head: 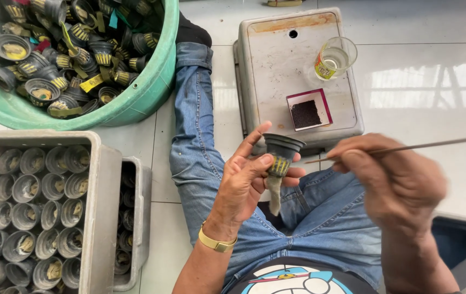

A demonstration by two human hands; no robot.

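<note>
Left hand (249,182): grips dark cup (281,149) at centre, cloth tail hanging. Right hand (399,182): pinches thin stick (407,147), tip near the cup. Green tub (140,98) of cups at 11 o'clock. Grey tray (99,218) of cups at 8. Stool (276,60) at 1, bearing glass (335,57) and square dish (308,109).

Matt dark plastic on the small cup (282,146), a band of yellow thread wound round its neck, a frayed greyish cloth strip hanging below. Thin, smooth, wood-like stick (407,147). Glossy white floor tiles (434,81). Scuffed, stained grey plastic on the stool (276,60). Clear, shiny plastic tumbler (335,57). Smooth green plastic basin (146,92). Faded blue denim jeans (195,147). Shiny gold-coloured metal watchband (216,244).
</note>
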